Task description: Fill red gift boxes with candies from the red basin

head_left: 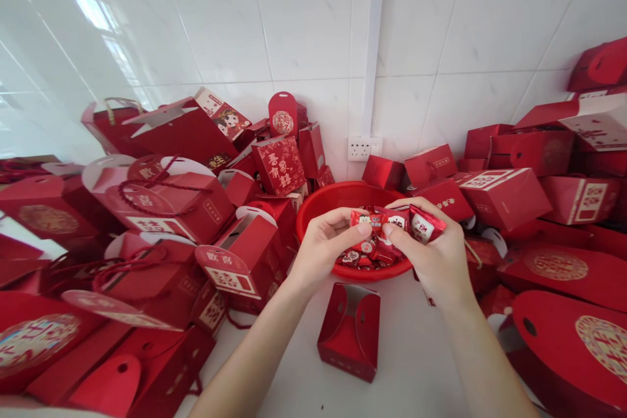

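Over a red plastic basket (306, 206), both of my hands are raised close together. My left hand (333, 235) pinches a small red wrapped candy (367, 217) between thumb and fingers. More red candy packets (426, 225) are in my right hand (435, 255), its thumb pressed against them and its fingers curled behind. Below, several wrapped candies (365, 255) lie in the basket. Nearer to me, a small red gift box (349, 333) lies on the white table (392, 366), its curved flaps facing up.
Red gift boxes (166, 202) are piled along the left, some with rope handles. Another pile of red boxes (558, 268) stands on the right. Behind is a white tiled wall (308, 26) with a power socket (360, 149) and a vertical cable duct (375, 46).
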Demonstrator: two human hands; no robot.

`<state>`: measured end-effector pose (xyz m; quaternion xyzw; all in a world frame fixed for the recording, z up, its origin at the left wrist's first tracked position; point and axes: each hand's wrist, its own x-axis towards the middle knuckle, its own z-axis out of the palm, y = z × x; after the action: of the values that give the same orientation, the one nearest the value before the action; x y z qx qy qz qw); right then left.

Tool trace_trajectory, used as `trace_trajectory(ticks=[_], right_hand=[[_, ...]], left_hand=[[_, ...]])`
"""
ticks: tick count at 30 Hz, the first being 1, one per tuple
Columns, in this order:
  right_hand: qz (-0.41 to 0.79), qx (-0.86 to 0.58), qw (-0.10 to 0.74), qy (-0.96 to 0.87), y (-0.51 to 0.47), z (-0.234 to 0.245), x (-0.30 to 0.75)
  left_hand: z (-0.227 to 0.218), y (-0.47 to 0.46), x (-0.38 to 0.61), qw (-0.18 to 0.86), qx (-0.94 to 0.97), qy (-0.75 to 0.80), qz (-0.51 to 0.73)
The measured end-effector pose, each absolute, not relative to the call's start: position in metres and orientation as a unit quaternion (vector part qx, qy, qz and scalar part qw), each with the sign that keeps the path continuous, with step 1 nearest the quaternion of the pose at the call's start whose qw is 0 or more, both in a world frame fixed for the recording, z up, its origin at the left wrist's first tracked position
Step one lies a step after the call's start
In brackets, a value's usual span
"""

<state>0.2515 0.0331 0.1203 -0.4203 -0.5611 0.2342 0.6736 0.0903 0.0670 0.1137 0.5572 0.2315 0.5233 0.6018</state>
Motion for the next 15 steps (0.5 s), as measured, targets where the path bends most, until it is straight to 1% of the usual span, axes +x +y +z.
trace_trajectory(ticks=[9, 15], right_hand=[[0.186, -0.43, 0.67, -0.576, 0.0305, 0.1212, 0.2519], [0.168, -0.43, 0.67, -0.582, 0.0296, 0.1213, 0.2512]], left_hand=[[0.1137, 0.0669, 0.0891, 0.57, 0.592, 0.236, 0.519], [0.1134, 0.0662, 0.0894, 0.583, 0.571, 0.24, 0.526]])
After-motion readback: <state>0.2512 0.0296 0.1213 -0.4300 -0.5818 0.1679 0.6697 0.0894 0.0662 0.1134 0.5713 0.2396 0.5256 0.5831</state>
